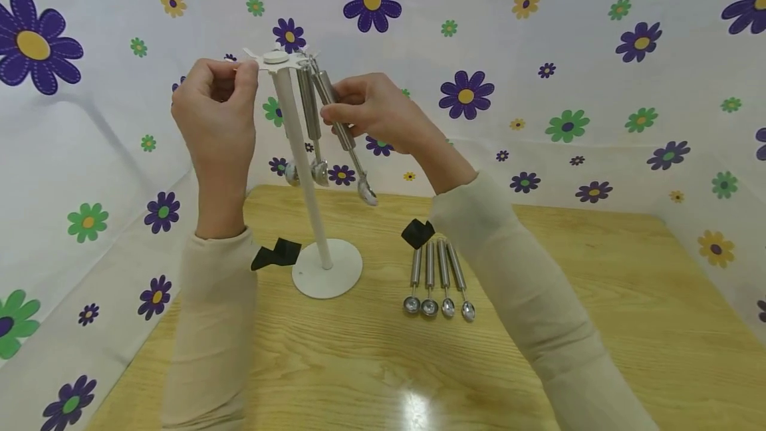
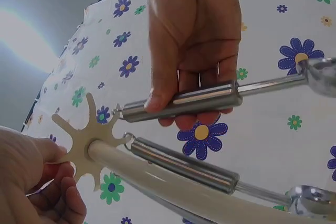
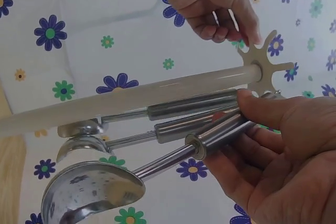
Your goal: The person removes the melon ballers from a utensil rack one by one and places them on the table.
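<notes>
A white rack stands on a round base, its thin pole topped by a star-shaped plate with several notched arms. My left hand pinches one arm of that plate between thumb and fingers. With thumb and fingers, my right hand grips the handle of a steel melon baller; its bowl points downward and its ring end is right at an arm of the plate. Beside it, two more melon ballers hang by their rings along the pole, bowls down.
Several steel melon ballers lie side by side on the wooden table, right of the rack's base, partly behind my right sleeve. A flowered cloth rises behind and beside the table. Black strips stick out from both sleeves.
</notes>
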`<state>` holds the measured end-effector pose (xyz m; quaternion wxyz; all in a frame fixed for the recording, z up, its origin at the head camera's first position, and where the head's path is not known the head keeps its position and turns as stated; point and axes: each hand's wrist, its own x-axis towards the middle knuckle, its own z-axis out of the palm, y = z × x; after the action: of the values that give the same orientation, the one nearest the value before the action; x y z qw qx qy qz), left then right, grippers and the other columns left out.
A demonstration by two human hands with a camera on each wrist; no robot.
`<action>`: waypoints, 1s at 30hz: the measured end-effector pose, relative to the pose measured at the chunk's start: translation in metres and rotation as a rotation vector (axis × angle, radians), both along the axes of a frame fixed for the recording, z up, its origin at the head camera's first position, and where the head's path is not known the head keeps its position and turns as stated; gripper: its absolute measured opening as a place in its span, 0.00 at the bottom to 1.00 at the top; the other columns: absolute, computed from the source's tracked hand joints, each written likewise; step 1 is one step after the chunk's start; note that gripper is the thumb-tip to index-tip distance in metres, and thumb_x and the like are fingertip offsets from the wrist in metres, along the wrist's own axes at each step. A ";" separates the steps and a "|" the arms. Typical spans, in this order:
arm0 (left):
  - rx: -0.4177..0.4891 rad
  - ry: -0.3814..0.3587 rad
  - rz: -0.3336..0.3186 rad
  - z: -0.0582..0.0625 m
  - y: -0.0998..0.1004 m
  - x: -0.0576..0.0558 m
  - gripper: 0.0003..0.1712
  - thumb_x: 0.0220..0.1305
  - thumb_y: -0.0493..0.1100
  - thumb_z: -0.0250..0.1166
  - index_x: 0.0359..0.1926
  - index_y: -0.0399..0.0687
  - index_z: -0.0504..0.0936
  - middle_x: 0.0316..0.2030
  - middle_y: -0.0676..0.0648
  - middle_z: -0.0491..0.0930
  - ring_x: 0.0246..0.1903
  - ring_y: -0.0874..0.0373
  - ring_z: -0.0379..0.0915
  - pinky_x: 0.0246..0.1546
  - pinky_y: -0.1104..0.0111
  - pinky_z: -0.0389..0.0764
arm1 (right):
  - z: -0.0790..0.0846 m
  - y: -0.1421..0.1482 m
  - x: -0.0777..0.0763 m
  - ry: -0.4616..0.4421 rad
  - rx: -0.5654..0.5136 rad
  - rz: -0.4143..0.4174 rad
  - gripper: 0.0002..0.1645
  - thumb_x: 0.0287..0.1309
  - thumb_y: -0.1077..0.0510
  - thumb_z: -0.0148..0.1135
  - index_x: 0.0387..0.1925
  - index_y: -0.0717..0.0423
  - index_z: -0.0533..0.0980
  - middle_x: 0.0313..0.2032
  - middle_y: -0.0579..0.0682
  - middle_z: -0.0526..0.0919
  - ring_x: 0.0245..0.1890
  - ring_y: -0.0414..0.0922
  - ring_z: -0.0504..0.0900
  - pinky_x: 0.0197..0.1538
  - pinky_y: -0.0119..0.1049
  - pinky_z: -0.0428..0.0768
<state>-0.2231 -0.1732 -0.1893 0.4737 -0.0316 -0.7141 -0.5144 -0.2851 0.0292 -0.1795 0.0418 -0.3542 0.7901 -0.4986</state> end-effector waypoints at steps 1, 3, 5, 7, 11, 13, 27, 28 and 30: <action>0.012 -0.007 -0.026 0.000 -0.003 -0.002 0.14 0.73 0.47 0.66 0.45 0.39 0.86 0.32 0.55 0.80 0.31 0.61 0.73 0.37 0.72 0.75 | 0.000 0.002 0.001 0.008 0.005 -0.009 0.17 0.73 0.58 0.63 0.58 0.63 0.78 0.45 0.55 0.85 0.43 0.48 0.84 0.49 0.38 0.85; 0.047 -0.033 -0.083 0.001 -0.008 -0.005 0.13 0.73 0.47 0.66 0.45 0.41 0.86 0.32 0.55 0.80 0.30 0.61 0.73 0.37 0.72 0.76 | 0.001 0.005 0.005 0.025 0.013 -0.020 0.18 0.72 0.59 0.64 0.57 0.62 0.79 0.44 0.55 0.84 0.41 0.48 0.81 0.45 0.37 0.83; 0.085 -0.062 -0.134 0.002 -0.013 -0.008 0.12 0.73 0.47 0.66 0.46 0.44 0.86 0.32 0.54 0.80 0.30 0.60 0.73 0.37 0.72 0.77 | 0.002 0.008 0.009 0.042 0.017 -0.032 0.18 0.71 0.59 0.65 0.57 0.62 0.80 0.42 0.55 0.84 0.39 0.48 0.79 0.42 0.38 0.81; 0.117 -0.088 -0.171 0.003 -0.016 -0.009 0.11 0.73 0.47 0.66 0.46 0.46 0.86 0.33 0.53 0.80 0.30 0.60 0.73 0.39 0.72 0.78 | 0.004 0.010 0.012 0.066 0.022 -0.041 0.18 0.71 0.58 0.65 0.58 0.62 0.80 0.41 0.55 0.85 0.37 0.48 0.78 0.40 0.40 0.79; 0.149 -0.100 -0.212 0.005 -0.018 -0.009 0.09 0.72 0.47 0.67 0.45 0.47 0.86 0.33 0.52 0.81 0.30 0.59 0.73 0.39 0.72 0.79 | 0.008 0.015 0.019 0.112 0.047 -0.074 0.18 0.70 0.57 0.66 0.57 0.61 0.82 0.39 0.53 0.85 0.32 0.46 0.76 0.37 0.39 0.78; 0.157 -0.097 -0.221 0.006 -0.017 -0.009 0.09 0.72 0.46 0.68 0.45 0.47 0.86 0.33 0.51 0.81 0.30 0.59 0.73 0.39 0.72 0.79 | 0.011 0.017 0.022 0.130 0.058 -0.095 0.17 0.70 0.57 0.66 0.56 0.60 0.83 0.38 0.53 0.84 0.29 0.46 0.74 0.34 0.37 0.75; 0.342 -0.142 -0.292 0.007 -0.030 -0.014 0.10 0.69 0.46 0.70 0.43 0.44 0.88 0.32 0.48 0.79 0.28 0.59 0.72 0.33 0.77 0.80 | 0.004 0.045 0.026 0.025 0.074 -0.158 0.17 0.68 0.55 0.69 0.54 0.60 0.82 0.42 0.54 0.87 0.37 0.48 0.82 0.41 0.40 0.84; 0.339 -0.148 -0.287 0.008 -0.029 -0.014 0.10 0.69 0.46 0.70 0.43 0.44 0.88 0.32 0.48 0.79 0.28 0.59 0.72 0.33 0.77 0.80 | 0.003 0.049 0.025 0.016 0.071 -0.174 0.18 0.68 0.55 0.69 0.54 0.60 0.82 0.43 0.54 0.87 0.39 0.48 0.83 0.42 0.41 0.85; 0.316 -0.150 -0.274 0.009 -0.026 -0.013 0.11 0.69 0.46 0.70 0.44 0.44 0.89 0.32 0.48 0.79 0.29 0.59 0.73 0.34 0.77 0.80 | 0.000 0.058 0.024 -0.001 0.055 -0.204 0.18 0.67 0.54 0.70 0.53 0.59 0.82 0.44 0.53 0.88 0.41 0.49 0.83 0.43 0.42 0.85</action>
<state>-0.2360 -0.1996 -0.1798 0.3440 -0.0152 -0.6468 -0.6805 -0.2614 0.0873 -0.1800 0.0008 -0.2705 0.8355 -0.4783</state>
